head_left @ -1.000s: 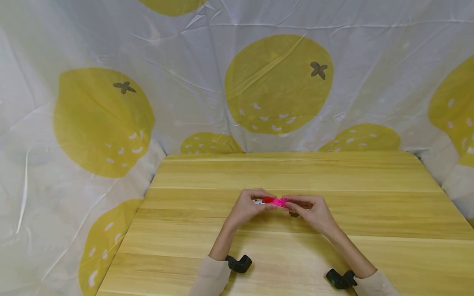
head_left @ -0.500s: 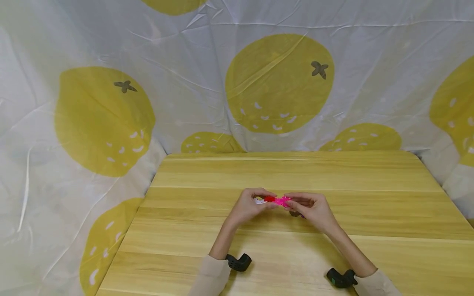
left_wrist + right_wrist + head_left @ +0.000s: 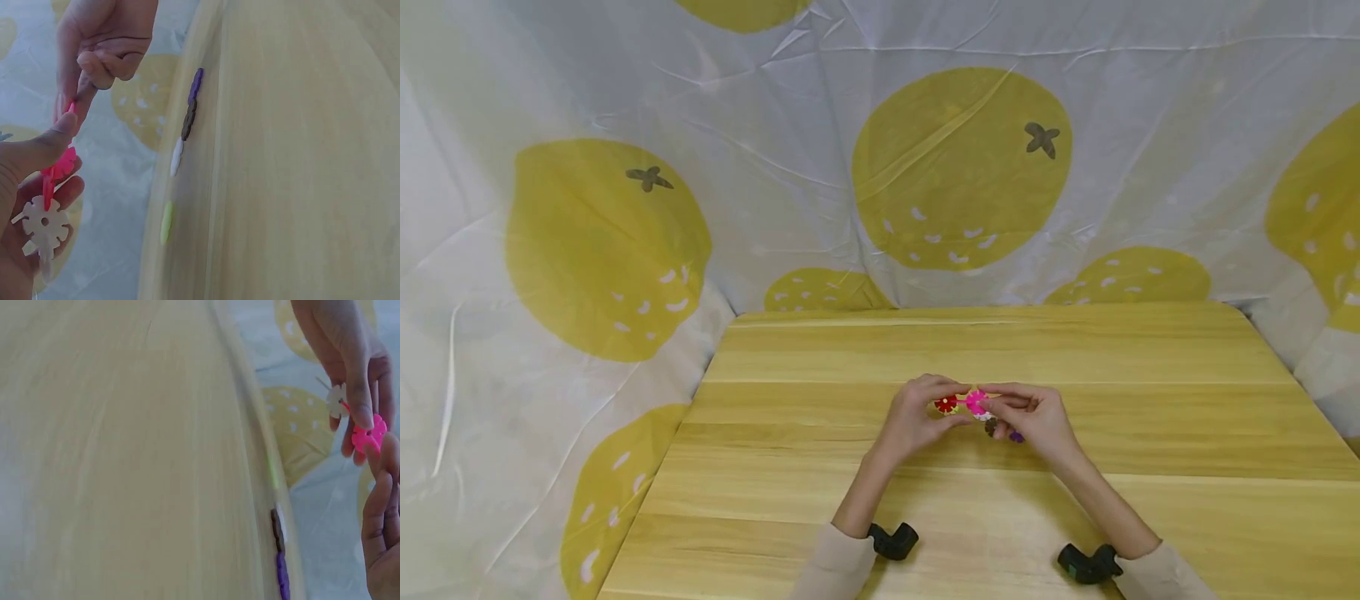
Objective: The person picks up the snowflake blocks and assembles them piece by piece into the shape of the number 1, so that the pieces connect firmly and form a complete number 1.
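Note:
Both hands meet over the table, holding a small chain of notched plastic snowflake discs. My left hand point(image 3: 917, 410) has its thumb and fingers about the chain; a red disc point(image 3: 946, 404) shows between them in the head view. In the left wrist view a white disc point(image 3: 45, 228) hangs by the left palm, joined to the red and pink pieces. My right hand point(image 3: 1030, 421) pinches the pink disc point(image 3: 977, 403) at the chain's right end. Fingertips hide some of the joints.
On the wooden table point(image 3: 1000, 517) lie loose discs in a row: purple point(image 3: 196, 86), brown point(image 3: 189, 120), white point(image 3: 177, 156) and light green point(image 3: 166, 222). A lemon-print cloth point(image 3: 775, 167) hangs behind the table.
The chain has turned so that the red and pink discs face the head camera more. My left hand has lifted and shifted slightly right. More of the loose discs shows below the right hand.

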Available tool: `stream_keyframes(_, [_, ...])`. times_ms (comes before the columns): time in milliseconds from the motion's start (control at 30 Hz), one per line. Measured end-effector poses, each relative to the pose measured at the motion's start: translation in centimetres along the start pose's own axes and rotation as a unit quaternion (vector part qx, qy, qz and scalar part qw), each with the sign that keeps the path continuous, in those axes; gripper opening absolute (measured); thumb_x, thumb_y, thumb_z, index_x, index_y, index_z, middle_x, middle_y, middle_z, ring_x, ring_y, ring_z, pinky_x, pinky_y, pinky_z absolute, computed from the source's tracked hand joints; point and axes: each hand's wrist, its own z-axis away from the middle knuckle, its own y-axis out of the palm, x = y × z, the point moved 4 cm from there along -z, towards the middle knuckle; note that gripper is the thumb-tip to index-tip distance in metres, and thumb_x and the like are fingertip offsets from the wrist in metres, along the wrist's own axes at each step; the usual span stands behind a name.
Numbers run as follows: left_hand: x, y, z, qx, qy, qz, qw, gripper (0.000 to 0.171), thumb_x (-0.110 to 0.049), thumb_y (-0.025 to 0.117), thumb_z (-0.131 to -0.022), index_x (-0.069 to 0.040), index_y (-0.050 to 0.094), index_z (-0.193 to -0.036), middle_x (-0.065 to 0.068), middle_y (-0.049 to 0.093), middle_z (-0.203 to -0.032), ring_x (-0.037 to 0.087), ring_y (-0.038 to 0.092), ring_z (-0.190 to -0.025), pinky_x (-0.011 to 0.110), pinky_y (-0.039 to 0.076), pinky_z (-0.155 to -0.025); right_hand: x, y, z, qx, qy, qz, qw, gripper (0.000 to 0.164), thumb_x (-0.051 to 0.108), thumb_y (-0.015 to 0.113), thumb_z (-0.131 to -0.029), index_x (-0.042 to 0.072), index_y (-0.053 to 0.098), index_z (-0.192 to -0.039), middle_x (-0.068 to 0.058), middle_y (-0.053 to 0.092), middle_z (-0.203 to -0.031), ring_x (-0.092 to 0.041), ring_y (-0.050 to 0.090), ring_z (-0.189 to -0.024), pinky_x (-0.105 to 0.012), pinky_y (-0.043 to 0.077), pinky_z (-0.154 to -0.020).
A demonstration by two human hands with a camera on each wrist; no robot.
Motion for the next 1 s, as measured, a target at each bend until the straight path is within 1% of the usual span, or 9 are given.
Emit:
stream_keyframes(167, [0.0, 0.2, 0.0, -0.027, 0.004, -0.011, 0.9996, 0.036, -0.018, 0.091, -0.079, -0.007, 0.081, -0.111, 0.005, 0.081, -0.101, 0.018, 0.072, -0.094, 0.029, 0.055, -0.084, 0.0, 0.9, -0.2, -0.015, 0.031, -0.031, 0.999, 0.035, 0.013, 0.074, -0.097, -0.008, 0.070, -0.124, -0.003, 0.081, -0.083, -0.010, 0.067, -0.051, -0.025, 0.050, -0.048])
stream_keyframes(300, [0.4, 0.1, 0.2, -0.033, -0.020, 0.002, 0.9992, 0.032, -0.015, 0.089, -0.080, -0.005, 0.081, -0.109, 0.006, 0.081, -0.098, 0.018, 0.072, -0.090, 0.025, 0.056, -0.079, -0.2, 1.7, -0.6, -0.014, 0.058, -0.039, 0.997, 0.038, 0.017, 0.075, -0.096, -0.006, 0.070, -0.126, 0.001, 0.080, -0.082, -0.010, 0.067, -0.052, -0.024, 0.053, -0.052])
stream_keyframes(400, [0.9, -0.2, 0.3, -0.023, -0.050, 0.013, 0.9984, 0.032, -0.014, 0.088, -0.081, -0.004, 0.081, -0.111, 0.007, 0.080, -0.099, 0.018, 0.071, -0.090, 0.022, 0.057, -0.077, -0.5, 2.0, -1.0, -0.008, 0.068, -0.028, 0.997, 0.037, 0.020, 0.074, -0.097, -0.004, 0.070, -0.126, -0.006, 0.081, -0.086, -0.013, 0.070, -0.058, -0.028, 0.058, -0.058])
stream_keyframes(533, [1.9, -0.6, 0.4, -0.003, -0.084, 0.003, 0.9964, 0.032, -0.015, 0.087, -0.084, -0.005, 0.080, -0.113, 0.006, 0.079, -0.099, 0.018, 0.070, -0.093, 0.023, 0.058, -0.079, -0.9, 2.0, -1.7, 0.006, 0.063, 0.001, 0.998, 0.034, 0.021, 0.070, -0.100, -0.003, 0.071, -0.125, -0.023, 0.078, -0.103, -0.020, 0.076, -0.071, -0.035, 0.063, -0.067])
stream_keyframes(567, [2.1, -0.8, 0.4, 0.000, -0.089, 0.000, 0.9960, 0.031, -0.014, 0.086, -0.084, -0.005, 0.080, -0.113, 0.006, 0.079, -0.099, 0.018, 0.070, -0.093, 0.024, 0.058, -0.080, -1.0, 2.0, -1.9, 0.012, 0.063, 0.010, 0.998, 0.034, 0.021, 0.070, -0.100, -0.002, 0.071, -0.125, -0.025, 0.077, -0.108, -0.022, 0.076, -0.075, -0.036, 0.063, -0.069])
stream_keyframes(700, [2.9, -1.5, 0.7, 0.010, -0.112, 0.008, 0.9936, 0.030, -0.012, 0.086, -0.085, -0.004, 0.080, -0.113, 0.008, 0.078, -0.100, 0.020, 0.071, -0.096, 0.030, 0.060, -0.085, -1.3, 2.0, -2.5, 0.046, 0.072, 0.057, 0.995, 0.036, 0.016, 0.074, -0.097, -0.002, 0.070, -0.128, -0.025, 0.074, -0.118, -0.028, 0.075, -0.081, -0.032, 0.061, -0.065])
stream_keyframes(800, [3.5, -1.8, 0.8, 0.017, -0.133, 0.027, 0.9906, 0.031, -0.012, 0.085, -0.085, -0.004, 0.079, -0.114, 0.008, 0.078, -0.101, 0.020, 0.071, -0.097, 0.029, 0.059, -0.087, -1.6, 2.2, -3.0, 0.068, 0.079, 0.095, 0.990, 0.038, 0.011, 0.076, -0.094, -0.001, 0.069, -0.129, -0.023, 0.074, -0.120, -0.026, 0.071, -0.074, -0.028, 0.055, -0.058])
stream_keyframes(900, [4.1, -1.9, 1.0, 0.020, -0.150, 0.041, 0.9876, 0.031, -0.013, 0.085, -0.086, -0.006, 0.079, -0.115, 0.007, 0.078, -0.102, 0.018, 0.071, -0.098, 0.027, 0.059, -0.087, -1.9, 2.5, -3.6, 0.077, 0.070, 0.135, 0.985, 0.036, 0.009, 0.078, -0.092, 0.000, 0.071, -0.127, -0.023, 0.074, -0.117, -0.021, 0.064, -0.067, -0.026, 0.051, -0.054])
stream_keyframes(1000, [4.4, -2.0, 1.1, 0.020, -0.157, 0.046, 0.9863, 0.030, -0.014, 0.086, -0.086, -0.007, 0.080, -0.115, 0.005, 0.078, -0.103, 0.017, 0.070, -0.098, 0.026, 0.058, -0.087, -2.3, 2.9, -4.1, 0.080, 0.057, 0.168, 0.981, 0.034, 0.008, 0.079, -0.090, -0.001, 0.073, -0.123, -0.023, 0.075, -0.114, -0.016, 0.061, -0.067, -0.025, 0.049, -0.054])
